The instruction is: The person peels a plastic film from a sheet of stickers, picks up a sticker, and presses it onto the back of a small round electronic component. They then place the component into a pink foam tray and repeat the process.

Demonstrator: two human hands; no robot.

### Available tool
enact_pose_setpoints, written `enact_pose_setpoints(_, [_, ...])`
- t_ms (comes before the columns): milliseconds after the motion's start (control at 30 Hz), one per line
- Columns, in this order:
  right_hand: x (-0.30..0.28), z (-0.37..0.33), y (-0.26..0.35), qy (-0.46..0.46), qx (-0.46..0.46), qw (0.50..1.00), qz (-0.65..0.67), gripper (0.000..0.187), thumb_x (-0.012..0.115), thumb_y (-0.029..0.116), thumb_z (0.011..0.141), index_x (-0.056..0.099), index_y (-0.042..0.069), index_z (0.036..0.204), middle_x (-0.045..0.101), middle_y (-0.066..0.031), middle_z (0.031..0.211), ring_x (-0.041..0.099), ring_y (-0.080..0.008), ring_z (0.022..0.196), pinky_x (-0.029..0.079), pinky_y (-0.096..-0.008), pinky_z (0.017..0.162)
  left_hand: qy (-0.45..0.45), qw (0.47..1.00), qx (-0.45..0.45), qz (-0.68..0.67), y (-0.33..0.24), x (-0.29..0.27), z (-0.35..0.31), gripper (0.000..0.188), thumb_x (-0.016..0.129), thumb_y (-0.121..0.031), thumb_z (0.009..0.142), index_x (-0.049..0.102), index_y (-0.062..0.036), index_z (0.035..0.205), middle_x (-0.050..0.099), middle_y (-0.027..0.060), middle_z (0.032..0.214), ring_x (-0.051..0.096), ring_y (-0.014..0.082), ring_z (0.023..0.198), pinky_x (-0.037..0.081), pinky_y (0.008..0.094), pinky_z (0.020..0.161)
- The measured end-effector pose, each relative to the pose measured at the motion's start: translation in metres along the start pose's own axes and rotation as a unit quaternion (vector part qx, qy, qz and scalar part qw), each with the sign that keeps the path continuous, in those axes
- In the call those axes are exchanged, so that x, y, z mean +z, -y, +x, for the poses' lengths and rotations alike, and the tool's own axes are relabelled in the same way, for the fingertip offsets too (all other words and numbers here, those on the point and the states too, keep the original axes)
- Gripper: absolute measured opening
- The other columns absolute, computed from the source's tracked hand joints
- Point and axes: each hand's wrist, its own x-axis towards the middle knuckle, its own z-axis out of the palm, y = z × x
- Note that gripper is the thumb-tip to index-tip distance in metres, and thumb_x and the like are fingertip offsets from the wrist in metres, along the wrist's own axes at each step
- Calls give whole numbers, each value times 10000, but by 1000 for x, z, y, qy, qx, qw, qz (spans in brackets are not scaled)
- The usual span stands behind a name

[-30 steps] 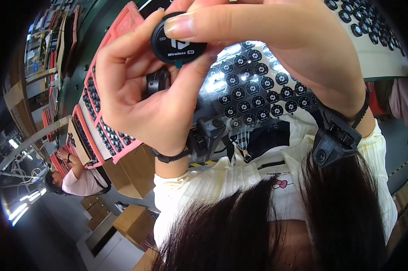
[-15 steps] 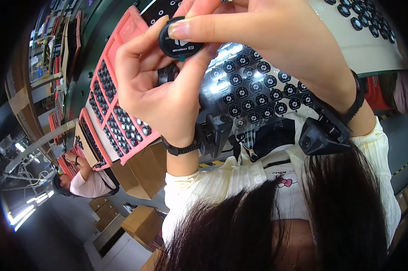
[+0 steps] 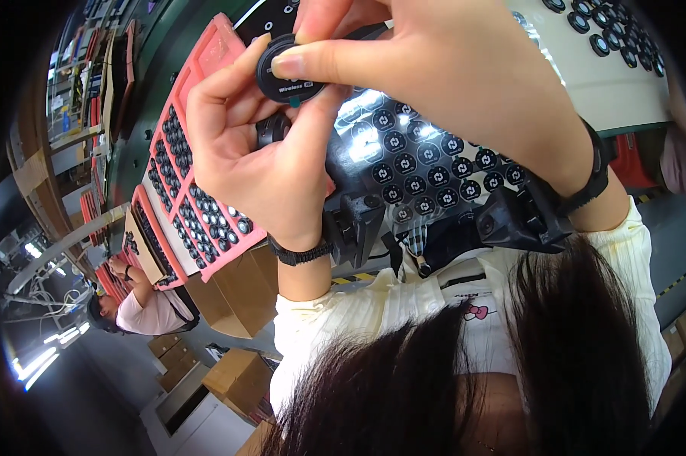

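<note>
Between both hands, a round black disc (image 3: 288, 88) faces up, with pale print and a small green tab at its lower edge. My left hand (image 3: 263, 171) grips its rim with fingers and thumb. Within that palm sits a second, smaller black round part (image 3: 271, 131). My right hand (image 3: 449, 72) is closed on the disc, its thumb pressed flat on the printed face; its other fingers are partly cut off by the top edge. Under the hands lies a clear sheet of round black stickers (image 3: 419, 163), glossy with reflected light.
A pink divided tray (image 3: 220, 49) filled with small black round parts stands to the left. More round black parts (image 3: 613, 34) lie on a white surface (image 3: 578, 91) at the far right. A cardboard box (image 3: 232, 292) is below the tray. A co-worker (image 3: 153, 310) works at far left.
Both hands and the disc have shifted slightly left and a little down. My right wrist has swung left and its thumb still presses on the disc.
</note>
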Motion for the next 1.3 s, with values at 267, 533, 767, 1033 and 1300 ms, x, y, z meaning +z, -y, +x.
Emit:
enact_pose_setpoints(267, [12, 7, -29, -93, -198, 942, -255, 243, 613, 94, 745, 429, -26, 849, 474, -177, 787, 532, -303, 747, 438, -303, 673, 4, 990, 79, 113, 7, 1, -6, 430, 735, 62, 596, 524, 43, 970, 623, 115, 892, 601, 91, 726, 440, 155, 586])
enact_pose_setpoints(533, [4, 4, -22, -9, -134, 991, -1, 340, 570, 211, 834, 441, -50, 1011, 528, -161, 926, 553, -225, 825, 440, -295, 700, 40, 999, -23, 3, -8, -8, -5, 420, 646, 139, 618, 499, 104, 1010, 617, 167, 853, 622, 196, 742, 524, 264, 664])
enact_pose_setpoints(767, [-6, -1, -12, 104, 19, 991, 87, 389, 393, 290, 935, 567, -47, 847, 574, -44, 694, 507, -68, 665, 411, -208, 594, 64, 996, -30, -58, -8, -9, -5, 433, 633, 152, 615, 493, 111, 1023, 616, 169, 868, 623, 200, 744, 530, 265, 653])
enact_pose_setpoints(1033, [-2, 0, -8, 123, 11, 992, 24, 275, 471, 203, 903, 584, -46, 871, 580, -36, 681, 515, -63, 637, 409, -190, 588, 96, 992, -40, -74, -9, -10, -5, 447, 645, 149, 609, 494, 101, 1027, 618, 159, 893, 616, 178, 786, 511, 244, 699])
enact_pose_setpoints(1300, [10, 8, -24, 141, 43, 978, -149, 236, 514, 164, 870, 575, -34, 983, 611, -68, 885, 558, -86, 869, 432, -208, 777, 103, 988, -104, -54, 1, -27, -9, 435, 703, 76, 610, 523, 45, 1005, 629, 111, 847, 609, 123, 745, 482, 198, 646])
